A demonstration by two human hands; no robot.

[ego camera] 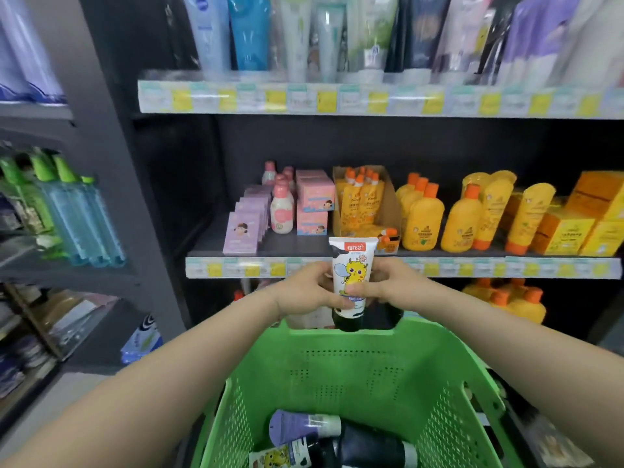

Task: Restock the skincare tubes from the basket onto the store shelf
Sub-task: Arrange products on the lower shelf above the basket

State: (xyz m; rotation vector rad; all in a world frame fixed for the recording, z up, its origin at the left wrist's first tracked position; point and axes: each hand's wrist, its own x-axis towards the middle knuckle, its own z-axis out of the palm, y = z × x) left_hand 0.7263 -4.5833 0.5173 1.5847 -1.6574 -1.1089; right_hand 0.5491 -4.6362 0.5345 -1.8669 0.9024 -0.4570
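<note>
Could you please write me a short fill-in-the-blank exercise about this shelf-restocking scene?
The left hand and right hand together hold a white plastic tube with a yellow cartoon dragon, its black cap pointing ____. It is held above the far rim of the ____ perforated plastic basket. The yellow plastic bottles on the middle shelf have ____ caps.
Missing words: down; green; orange.
</note>
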